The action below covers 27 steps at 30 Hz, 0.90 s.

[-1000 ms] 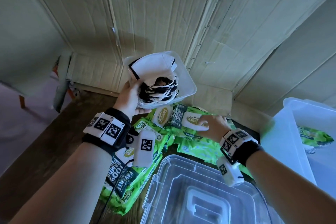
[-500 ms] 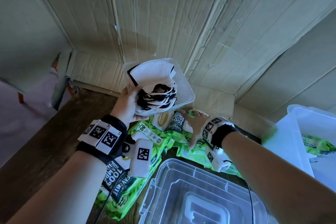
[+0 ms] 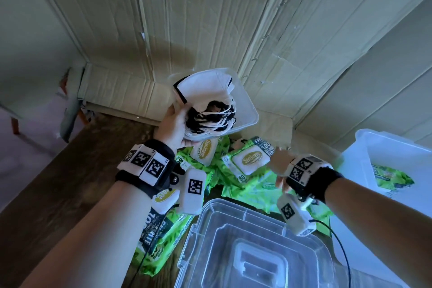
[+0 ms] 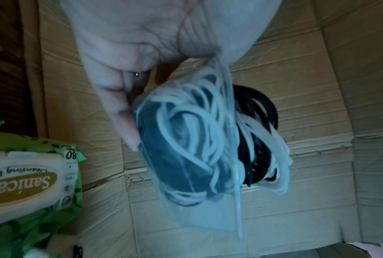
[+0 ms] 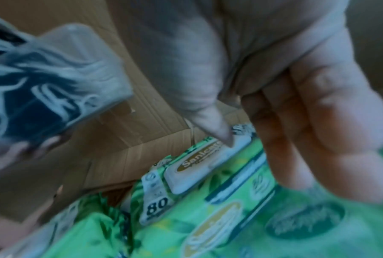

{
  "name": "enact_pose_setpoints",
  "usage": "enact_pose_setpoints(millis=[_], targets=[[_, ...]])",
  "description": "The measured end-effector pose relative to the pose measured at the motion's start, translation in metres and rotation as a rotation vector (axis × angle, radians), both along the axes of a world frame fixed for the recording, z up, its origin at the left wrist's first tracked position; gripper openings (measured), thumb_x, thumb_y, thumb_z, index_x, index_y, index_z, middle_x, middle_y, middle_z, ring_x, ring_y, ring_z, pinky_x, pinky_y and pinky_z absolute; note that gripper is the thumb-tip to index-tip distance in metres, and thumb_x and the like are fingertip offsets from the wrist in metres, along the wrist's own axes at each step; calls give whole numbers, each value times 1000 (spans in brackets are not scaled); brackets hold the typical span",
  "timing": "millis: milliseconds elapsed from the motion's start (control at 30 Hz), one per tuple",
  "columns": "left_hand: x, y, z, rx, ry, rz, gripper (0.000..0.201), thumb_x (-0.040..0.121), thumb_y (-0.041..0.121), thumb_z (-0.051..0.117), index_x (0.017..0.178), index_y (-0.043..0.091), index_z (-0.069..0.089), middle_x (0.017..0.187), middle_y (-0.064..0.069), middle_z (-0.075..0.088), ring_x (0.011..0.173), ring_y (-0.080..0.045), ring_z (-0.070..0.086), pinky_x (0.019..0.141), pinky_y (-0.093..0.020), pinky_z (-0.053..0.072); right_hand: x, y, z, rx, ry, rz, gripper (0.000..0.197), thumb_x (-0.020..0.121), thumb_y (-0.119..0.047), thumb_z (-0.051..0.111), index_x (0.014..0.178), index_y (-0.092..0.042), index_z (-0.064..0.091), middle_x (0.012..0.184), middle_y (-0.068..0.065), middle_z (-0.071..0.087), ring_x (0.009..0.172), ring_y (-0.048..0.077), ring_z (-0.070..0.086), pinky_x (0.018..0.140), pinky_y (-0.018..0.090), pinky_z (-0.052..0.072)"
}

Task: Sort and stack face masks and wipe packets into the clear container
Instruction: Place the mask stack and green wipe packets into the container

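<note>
My left hand (image 3: pixel 176 123) holds a small clear container (image 3: pixel 247 110) tilted in the air against the cardboard wall. White and black face masks (image 3: pixel 203 91) fill it, ear loops tangled. In the left wrist view my fingers (image 4: pixel 124 122) grip the container's wall (image 4: pixel 208 200). My right hand (image 3: pixel 277 162) pinches the right end of a green wipe packet (image 3: pixel 247 163), raised off the pile. The right wrist view shows my thumb (image 5: pixel 217 132) on that packet's white flip lid (image 5: pixel 199 165), fingers curled below.
Several more green wipe packets (image 3: pixel 163 241) lie heaped on the wooden table (image 3: pixel 46 194). A large clear lidded box (image 3: pixel 245 248) sits nearest me. A white bin (image 3: pixel 364 170) at the right holds wipe packets. Cardboard walls (image 3: pixel 233 18) close off the back.
My right hand went from resting flat on the packet pile to pinching one packet and lifting it toward the right. The left hand keeps holding the mask container aloft.
</note>
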State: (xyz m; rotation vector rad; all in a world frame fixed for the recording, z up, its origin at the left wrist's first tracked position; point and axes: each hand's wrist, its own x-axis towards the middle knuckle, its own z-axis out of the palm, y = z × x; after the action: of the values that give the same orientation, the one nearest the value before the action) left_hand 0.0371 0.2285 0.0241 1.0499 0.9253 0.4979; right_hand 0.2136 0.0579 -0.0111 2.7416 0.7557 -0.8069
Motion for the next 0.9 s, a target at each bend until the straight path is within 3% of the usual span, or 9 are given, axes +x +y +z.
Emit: enact_pose_setpoints(millis=[33, 133, 233, 333, 433, 567, 700, 800, 900], targets=[[1, -3, 1, 4, -2, -14, 45, 93, 44, 49, 130, 18, 43, 122, -13, 60, 75, -26, 65, 43, -29, 54, 0, -1, 3, -53, -88, 126, 58, 95, -13, 40, 144, 3, 14, 123, 18, 53, 100, 31, 59, 78, 31, 48], [3, -9, 3, 2, 0, -40, 40, 94, 43, 48, 126, 19, 41, 124, -12, 58, 78, -26, 64, 46, -31, 56, -1, 5, 8, 33, -153, 391, 78, 85, 0, 48, 148, -25, 9, 118, 14, 48, 111, 32, 52, 79, 34, 44], [0, -11, 3, 4, 4, -35, 42, 94, 42, 47, 129, 18, 41, 124, -12, 57, 79, -26, 64, 45, -31, 56, -7, 23, 11, 10, -124, 670, 82, 83, -2, 57, 144, -39, 17, 151, 5, 18, 138, 26, 22, 106, 42, 29], [-6, -7, 1, -10, 8, 16, 36, 94, 41, 48, 123, 22, 41, 120, -9, 58, 76, -25, 63, 43, -30, 55, -6, 41, 0, -12, 52, 620, 68, 89, -13, 54, 146, -28, 21, 156, 4, 7, 143, 26, 9, 114, 43, 16], [-12, 0, -5, -29, 16, 52, 43, 94, 41, 48, 130, 20, 40, 124, -11, 56, 76, -25, 62, 40, -29, 54, -8, 56, -5, 57, 159, 482, 51, 97, -34, 40, 143, -15, 32, 152, 10, 23, 140, 28, 21, 112, 35, 17], [-17, 6, -11, -31, 21, 56, 46, 94, 41, 48, 132, 17, 41, 125, -14, 57, 77, -26, 63, 42, -29, 54, -10, 74, -8, -77, 111, 538, 56, 98, -42, 33, 145, -13, 26, 151, 10, 27, 138, 25, 27, 108, 29, 21], [-15, 10, -16, -74, 31, 71, 48, 94, 42, 48, 133, 15, 41, 125, -14, 56, 76, -24, 62, 40, -28, 52, -12, 79, -8, -313, -9, 725, 57, 98, -34, 36, 148, -15, 17, 154, 10, 17, 142, 27, 16, 112, 41, 18], [-9, 10, -19, -72, 33, 60, 48, 94, 43, 48, 133, 16, 42, 125, -13, 56, 78, -25, 62, 40, -27, 52, -10, 77, -11, -422, -27, 882, 85, 78, -39, 69, 146, -24, 20, 154, 3, 18, 142, 27, 16, 111, 50, 27], [-3, 6, -19, -89, 34, 61, 50, 92, 44, 49, 133, 15, 42, 123, -13, 57, 76, -24, 63, 40, -27, 52, -13, 72, -6, -374, -12, 959, 111, 48, -36, 89, 140, -18, 30, 146, 10, 34, 135, 30, 30, 107, 44, 34]])
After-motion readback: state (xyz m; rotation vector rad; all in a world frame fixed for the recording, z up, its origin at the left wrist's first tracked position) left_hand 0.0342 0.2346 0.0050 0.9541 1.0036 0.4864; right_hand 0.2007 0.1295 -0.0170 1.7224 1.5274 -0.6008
